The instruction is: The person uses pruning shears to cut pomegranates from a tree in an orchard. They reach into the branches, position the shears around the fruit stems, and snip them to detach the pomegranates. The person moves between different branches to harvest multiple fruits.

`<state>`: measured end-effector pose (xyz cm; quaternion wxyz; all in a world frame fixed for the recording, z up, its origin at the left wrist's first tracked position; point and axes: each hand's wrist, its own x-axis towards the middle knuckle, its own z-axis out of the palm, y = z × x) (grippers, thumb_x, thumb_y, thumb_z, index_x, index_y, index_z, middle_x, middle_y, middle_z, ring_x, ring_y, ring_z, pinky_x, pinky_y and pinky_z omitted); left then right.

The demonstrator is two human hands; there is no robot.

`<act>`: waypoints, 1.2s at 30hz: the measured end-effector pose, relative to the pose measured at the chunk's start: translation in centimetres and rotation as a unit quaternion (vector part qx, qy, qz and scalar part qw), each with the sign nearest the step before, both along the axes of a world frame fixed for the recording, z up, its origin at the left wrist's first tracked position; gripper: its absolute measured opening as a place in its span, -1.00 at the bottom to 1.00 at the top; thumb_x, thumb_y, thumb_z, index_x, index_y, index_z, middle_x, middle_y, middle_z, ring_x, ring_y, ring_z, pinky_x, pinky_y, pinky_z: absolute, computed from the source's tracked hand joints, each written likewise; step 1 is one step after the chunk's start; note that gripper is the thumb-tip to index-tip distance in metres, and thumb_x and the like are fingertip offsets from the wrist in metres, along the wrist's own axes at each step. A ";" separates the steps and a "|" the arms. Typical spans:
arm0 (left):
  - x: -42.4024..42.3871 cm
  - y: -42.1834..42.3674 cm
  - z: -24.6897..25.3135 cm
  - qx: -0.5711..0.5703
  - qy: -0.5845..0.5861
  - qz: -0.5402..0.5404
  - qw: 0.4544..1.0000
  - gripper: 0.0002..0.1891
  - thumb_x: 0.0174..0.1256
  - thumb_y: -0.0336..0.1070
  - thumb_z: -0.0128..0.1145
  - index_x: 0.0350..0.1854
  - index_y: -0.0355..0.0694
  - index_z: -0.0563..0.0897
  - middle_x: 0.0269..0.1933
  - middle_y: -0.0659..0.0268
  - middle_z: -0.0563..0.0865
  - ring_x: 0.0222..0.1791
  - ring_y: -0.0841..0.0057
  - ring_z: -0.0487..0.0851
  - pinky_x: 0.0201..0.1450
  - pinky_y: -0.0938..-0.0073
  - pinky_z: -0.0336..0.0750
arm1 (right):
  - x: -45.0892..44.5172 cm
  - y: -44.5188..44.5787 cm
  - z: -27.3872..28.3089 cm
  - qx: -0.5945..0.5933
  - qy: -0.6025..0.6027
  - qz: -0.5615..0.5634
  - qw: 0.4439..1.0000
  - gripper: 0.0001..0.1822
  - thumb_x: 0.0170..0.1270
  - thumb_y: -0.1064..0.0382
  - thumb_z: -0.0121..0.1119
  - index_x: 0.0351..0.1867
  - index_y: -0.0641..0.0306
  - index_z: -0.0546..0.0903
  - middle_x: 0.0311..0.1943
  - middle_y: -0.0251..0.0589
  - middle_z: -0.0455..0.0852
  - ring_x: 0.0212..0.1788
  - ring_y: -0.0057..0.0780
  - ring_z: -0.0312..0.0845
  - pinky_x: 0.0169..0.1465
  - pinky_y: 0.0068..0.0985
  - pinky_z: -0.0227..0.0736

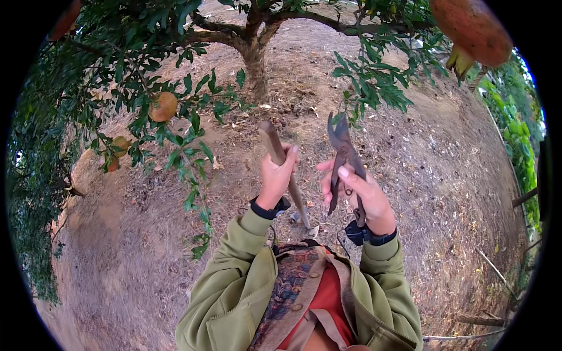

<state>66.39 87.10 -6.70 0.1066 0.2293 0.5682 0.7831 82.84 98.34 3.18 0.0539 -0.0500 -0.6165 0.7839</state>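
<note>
My left hand [276, 175] is wrapped around a wooden stick [297, 199], whose thick rounded end rises above the fist and whose lower end slants down towards the ground. To its right, my right hand [366, 188] holds rusty pruning shears [345, 151] by the handles, with the thumb across one of them. The blades point up and stand apart, and a coiled spring shows between the handles. Just beyond the blade tips hangs a leafy twig [382, 85] of a pomegranate tree.
The tree trunk [255, 66] stands ahead. A pomegranate [163, 106] and smaller fruits [120, 146] hang among branches at left; a large pomegranate [474, 33] hangs close at upper right. Dry sticks [496, 267] lie on the littered ground at right.
</note>
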 end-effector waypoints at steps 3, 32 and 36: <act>-0.1 2.8 0.6 0.000 0.004 -0.024 1.000 -0.83 0.37 -0.28 0.24 -0.20 -0.30 0.65 -0.49 0.42 0.66 -0.59 0.79 0.51 -0.54 0.69 0.36 | -0.7 1.7 0.5 0.038 0.003 -0.080 0.996 -0.50 0.51 -0.03 -0.02 0.18 0.39 0.49 -0.34 -0.27 0.66 -0.33 -0.57 0.60 -0.22 -0.58 0.49; 0.1 9.8 3.8 0.043 0.030 0.013 0.999 -0.90 0.26 -0.43 0.21 -0.28 -0.37 0.64 -0.43 0.21 0.76 -0.43 0.62 0.68 -0.38 0.49 0.51 | -3.1 3.8 1.6 0.324 -0.180 -0.188 0.909 -0.54 0.45 -0.05 0.08 -0.28 0.44 0.55 -0.54 -0.22 0.65 -0.55 -0.53 0.57 -0.46 -0.52 0.47; -0.1 10.5 3.4 0.030 0.074 0.078 0.994 -0.86 0.25 -0.42 0.22 -0.20 -0.35 0.65 -0.46 0.21 0.73 -0.47 0.57 0.65 -0.38 0.45 0.50 | -3.2 4.1 1.3 0.332 -0.188 -0.187 0.905 -0.54 0.46 -0.05 0.06 -0.27 0.44 0.55 -0.55 -0.23 0.64 -0.55 -0.53 0.57 -0.45 -0.51 0.47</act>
